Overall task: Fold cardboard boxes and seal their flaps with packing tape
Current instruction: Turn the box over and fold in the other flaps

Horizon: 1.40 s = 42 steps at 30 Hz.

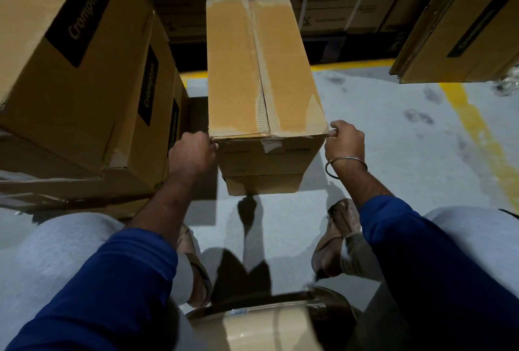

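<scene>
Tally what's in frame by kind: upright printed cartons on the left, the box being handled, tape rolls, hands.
Upright printed cartons, left: 3
Taped box between the hands: 1
Tape roll: 1
Hands: 2, left hand and right hand
Total: 7

Head-worn view, steeply downward, close over floor (393,131)

A black rectangular label (79,13) on the big brown cardboard carton (56,69) at the left is showing the word "Crompton" in pale letters. Similar black labels on neighbouring cartons and the stacked boxes behind are showing print too blurred to read.
</scene>
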{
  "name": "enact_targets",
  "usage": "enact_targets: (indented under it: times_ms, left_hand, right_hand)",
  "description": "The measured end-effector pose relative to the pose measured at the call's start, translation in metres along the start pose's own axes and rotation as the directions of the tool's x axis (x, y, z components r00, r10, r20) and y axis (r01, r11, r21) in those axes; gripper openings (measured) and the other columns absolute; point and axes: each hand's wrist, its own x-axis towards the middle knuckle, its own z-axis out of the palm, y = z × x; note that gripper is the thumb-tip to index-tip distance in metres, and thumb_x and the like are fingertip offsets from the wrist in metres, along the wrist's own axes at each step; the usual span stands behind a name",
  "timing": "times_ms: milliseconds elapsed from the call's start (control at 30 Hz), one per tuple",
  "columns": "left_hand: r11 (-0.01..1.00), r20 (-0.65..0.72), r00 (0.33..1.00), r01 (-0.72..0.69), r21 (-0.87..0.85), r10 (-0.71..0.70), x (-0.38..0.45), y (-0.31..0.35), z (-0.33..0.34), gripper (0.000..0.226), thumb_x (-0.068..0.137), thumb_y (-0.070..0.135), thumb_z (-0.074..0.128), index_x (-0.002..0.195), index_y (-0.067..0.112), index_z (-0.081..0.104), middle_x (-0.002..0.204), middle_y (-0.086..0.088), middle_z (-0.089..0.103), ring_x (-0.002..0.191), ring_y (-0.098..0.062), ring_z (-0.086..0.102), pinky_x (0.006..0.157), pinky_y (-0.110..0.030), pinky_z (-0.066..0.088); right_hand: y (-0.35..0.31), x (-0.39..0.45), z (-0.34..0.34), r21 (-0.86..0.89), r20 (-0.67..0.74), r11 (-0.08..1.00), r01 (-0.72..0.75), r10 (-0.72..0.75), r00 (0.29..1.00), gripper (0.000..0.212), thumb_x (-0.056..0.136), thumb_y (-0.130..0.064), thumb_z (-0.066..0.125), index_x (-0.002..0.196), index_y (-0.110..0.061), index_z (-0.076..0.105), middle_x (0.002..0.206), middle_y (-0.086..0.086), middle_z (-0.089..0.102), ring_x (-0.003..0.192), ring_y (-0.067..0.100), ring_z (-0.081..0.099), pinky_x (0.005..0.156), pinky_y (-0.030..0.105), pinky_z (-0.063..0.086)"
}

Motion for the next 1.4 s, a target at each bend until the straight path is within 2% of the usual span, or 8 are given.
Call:
enact_targets:
  times_ms: [500,667,733,800,900,1067,1233,1400]
  left_hand:
    - [0.998,-0.028,0.999,0.038,0.041,-0.037,0.008,-0.001,-0.001,0.032,0.093,0.054,0.069,0.093,0.021,0.069,0.081,0.0,0.062,0.074,-0.014,0.058,0.065,-0.032,0.042]
    - [0.998,0.079,0.996,0.048,-0.026,-0.046,0.012,-0.007,-0.013,0.045,0.078,0.061,0.079,0.096,0.021,0.071,0.086,0.002,0.064,0.077,-0.014,0.057,0.061,-0.027,0.038]
    - [0.993,0.23,0.969,0.101,-0.055,-0.086,0.021,-0.012,-0.021,0.071,0.071,0.065,0.083,0.122,0.019,0.066,0.116,-0.007,0.068,0.105,-0.026,0.063,0.082,-0.037,0.05]
    - [0.978,0.309,0.948,0.136,-0.161,-0.081,0.027,-0.012,-0.027,0.103,0.071,0.063,0.083,0.152,0.016,0.043,0.152,-0.017,0.049,0.137,-0.038,0.049,0.106,-0.054,0.047]
    - [0.857,0.255,0.967,0.112,-0.502,0.023,0.029,-0.003,-0.024,0.102,0.081,0.055,0.08,0.161,0.019,0.028,0.162,-0.014,0.038,0.146,-0.036,0.041,0.111,-0.05,0.042]
    - [0.571,0.235,0.971,0.177,-0.802,0.029,0.027,0.011,0.007,0.071,0.093,0.054,0.07,0.151,0.023,0.042,0.144,0.003,0.054,0.127,-0.018,0.052,0.096,-0.035,0.045]
    - [0.372,0.207,0.965,0.254,-0.893,-0.16,0.033,0.024,0.034,0.049,0.102,0.04,0.062,0.146,0.02,0.049,0.135,0.001,0.062,0.122,-0.02,0.059,0.091,-0.033,0.049]
    - [0.288,0.2,0.966,0.24,-0.927,-0.162,0.031,0.047,0.032,0.041,0.105,0.024,0.057,0.146,0.019,0.05,0.134,0.001,0.064,0.122,-0.02,0.059,0.104,-0.04,0.047]
  right_hand:
    - [0.005,0.008,0.002,-0.25,-0.027,0.961,0.114,-0.125,0.992,0.032,0.095,-0.018,0.069,0.127,-0.021,0.064,0.116,0.01,0.072,0.105,0.037,0.066,0.08,0.039,0.051]
    - [0.013,0.017,0.0,-0.234,0.21,0.968,0.089,-0.039,0.977,0.082,0.078,-0.037,0.088,0.146,-0.025,0.044,0.131,0.01,0.062,0.12,0.035,0.059,0.086,0.043,0.048]
    - [0.017,0.023,0.001,-0.186,0.286,0.982,0.037,0.019,0.958,0.107,0.07,-0.045,0.093,0.155,-0.023,0.031,0.146,0.014,0.049,0.134,0.037,0.049,0.1,0.052,0.047]
    - [0.019,0.029,0.0,-0.028,0.345,0.999,-0.037,0.044,0.937,0.119,0.068,-0.052,0.092,0.16,-0.019,0.024,0.156,0.017,0.039,0.142,0.037,0.04,0.11,0.054,0.042]
    - [0.015,0.03,0.002,0.218,0.377,0.97,-0.108,0.018,0.926,0.121,0.068,-0.069,0.083,0.16,-0.016,0.025,0.16,0.013,0.038,0.145,0.032,0.039,0.115,0.049,0.039]
    - [0.01,0.027,0.022,0.358,0.35,0.914,-0.191,0.058,0.935,0.113,0.075,-0.089,0.058,0.156,-0.012,0.037,0.158,0.009,0.043,0.144,0.029,0.042,0.118,0.045,0.035]
    - [0.012,0.023,0.042,0.533,0.263,0.81,-0.244,0.116,0.958,0.055,0.101,-0.054,0.055,0.135,-0.012,0.063,0.126,0.003,0.066,0.125,0.027,0.06,0.106,0.035,0.043]
    - [-0.002,0.033,0.016,0.502,0.086,0.849,-0.163,0.139,0.987,0.042,0.1,-0.043,0.06,0.12,-0.007,0.071,0.118,0.014,0.071,0.112,0.032,0.065,0.093,0.035,0.049]
